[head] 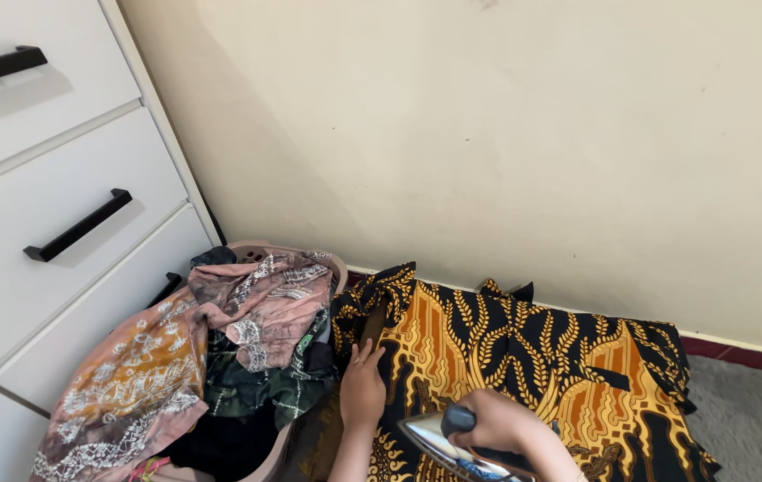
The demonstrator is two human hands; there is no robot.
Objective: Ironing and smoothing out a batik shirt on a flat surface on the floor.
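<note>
A black, yellow and orange patterned garment (524, 357) lies spread flat on the floor by the wall. My left hand (362, 384) rests flat on its left edge, fingers together pressing the cloth down. My right hand (501, 427) grips the dark handle of a shiny metal iron (443, 442), which sits on the garment at the bottom of the view. The iron's front and sole are partly cut off by the frame edge.
A pinkish laundry basket (332, 266) piled with patterned clothes stands left of the garment. A white chest of drawers (50, 241) with black handles rises at far left. A cream wall is behind, and a grey carpet (756, 415) lies at right.
</note>
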